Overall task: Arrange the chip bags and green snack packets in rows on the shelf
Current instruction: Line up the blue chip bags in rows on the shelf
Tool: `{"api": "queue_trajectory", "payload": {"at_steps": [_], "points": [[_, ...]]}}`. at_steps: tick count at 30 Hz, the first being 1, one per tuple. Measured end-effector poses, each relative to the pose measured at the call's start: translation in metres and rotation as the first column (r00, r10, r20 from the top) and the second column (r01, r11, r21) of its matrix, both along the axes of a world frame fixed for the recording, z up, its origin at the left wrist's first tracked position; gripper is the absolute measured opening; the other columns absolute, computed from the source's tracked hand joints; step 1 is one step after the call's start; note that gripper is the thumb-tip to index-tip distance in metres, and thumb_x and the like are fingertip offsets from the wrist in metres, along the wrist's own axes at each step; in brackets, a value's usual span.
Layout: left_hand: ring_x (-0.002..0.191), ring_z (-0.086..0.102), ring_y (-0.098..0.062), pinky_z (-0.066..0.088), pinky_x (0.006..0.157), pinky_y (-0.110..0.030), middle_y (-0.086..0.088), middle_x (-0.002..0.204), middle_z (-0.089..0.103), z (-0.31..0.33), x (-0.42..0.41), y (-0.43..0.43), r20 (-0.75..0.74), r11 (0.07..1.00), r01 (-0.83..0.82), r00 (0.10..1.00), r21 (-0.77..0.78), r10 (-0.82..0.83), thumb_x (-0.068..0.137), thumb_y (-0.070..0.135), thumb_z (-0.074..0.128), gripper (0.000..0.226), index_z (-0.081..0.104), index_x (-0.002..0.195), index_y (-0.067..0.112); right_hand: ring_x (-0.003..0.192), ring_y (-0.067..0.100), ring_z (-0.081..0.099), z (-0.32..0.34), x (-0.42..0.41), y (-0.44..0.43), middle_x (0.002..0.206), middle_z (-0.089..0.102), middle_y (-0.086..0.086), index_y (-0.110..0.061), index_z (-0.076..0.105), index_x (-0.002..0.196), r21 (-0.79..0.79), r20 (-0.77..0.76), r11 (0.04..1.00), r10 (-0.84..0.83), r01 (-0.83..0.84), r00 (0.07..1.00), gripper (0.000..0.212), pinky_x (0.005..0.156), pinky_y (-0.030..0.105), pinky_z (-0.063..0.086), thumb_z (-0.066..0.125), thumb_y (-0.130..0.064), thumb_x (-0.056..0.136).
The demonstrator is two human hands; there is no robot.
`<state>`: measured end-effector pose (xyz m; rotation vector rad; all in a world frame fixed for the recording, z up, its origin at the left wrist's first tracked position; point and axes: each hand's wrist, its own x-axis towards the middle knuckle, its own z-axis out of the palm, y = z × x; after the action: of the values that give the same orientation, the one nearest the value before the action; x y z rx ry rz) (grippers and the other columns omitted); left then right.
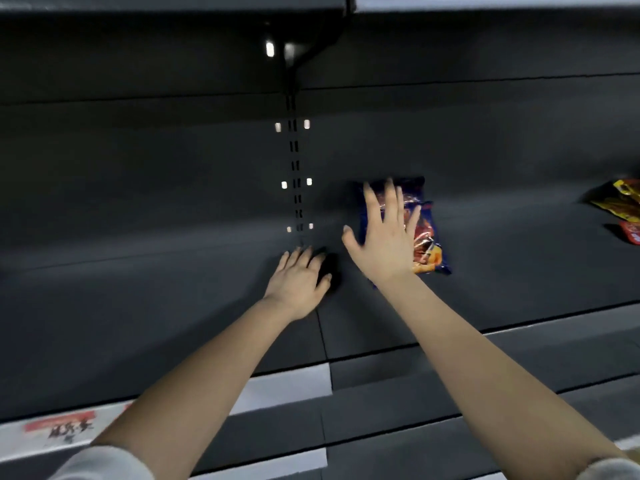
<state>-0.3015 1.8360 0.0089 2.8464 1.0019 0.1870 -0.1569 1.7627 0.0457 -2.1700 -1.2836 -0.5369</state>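
A dark blue chip bag [427, 237] with orange and red print lies flat on the dark shelf [173, 296], near its back wall. My right hand [384, 233] is spread over the bag's left half, fingers straight and apart, with the palm on or just above it. My left hand [299, 278] hovers low over the shelf just left of the bag, fingers relaxed and holding nothing. No green snack packets are in view.
At the far right of the same shelf lie a yellow packet [620, 199] and a red packet [632, 232], both cut off by the frame. A slotted upright [295, 174] runs down the back wall. A white price strip [287, 388] lines the front edge.
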Motion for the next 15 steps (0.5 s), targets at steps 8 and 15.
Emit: {"api": "queue_trajectory", "payload": {"at_steps": [8,15], "points": [[0.145,0.012,-0.026,0.005,0.119,-0.041,-0.003,0.157,0.017,0.009,-0.148,0.021,0.03,0.913,-0.407,0.913,-0.011,0.407,0.1,0.041,0.027,0.049,0.028,0.146,0.023,0.146,0.027,0.005,-0.002,-0.128,0.079,0.158,0.01,0.007,-0.024,0.023,0.149,-0.175,-0.081,0.884,0.426,-0.434,0.901,0.062,0.117,0.052,0.002,0.044,-0.043,0.094],[0.144,0.017,-0.026,0.008,0.118,-0.041,-0.004,0.155,0.025,0.013,-0.305,-0.013,0.05,0.626,-0.78,0.624,-0.029,0.78,0.099,0.042,0.029,0.045,0.037,0.14,0.024,0.145,0.028,0.011,-0.005,-0.282,0.103,0.16,0.005,0.004,-0.027,0.023,0.15,-0.265,-0.164,0.614,0.731,-0.744,0.662,0.059,0.117,0.05,0.012,0.04,-0.046,0.096]]}}
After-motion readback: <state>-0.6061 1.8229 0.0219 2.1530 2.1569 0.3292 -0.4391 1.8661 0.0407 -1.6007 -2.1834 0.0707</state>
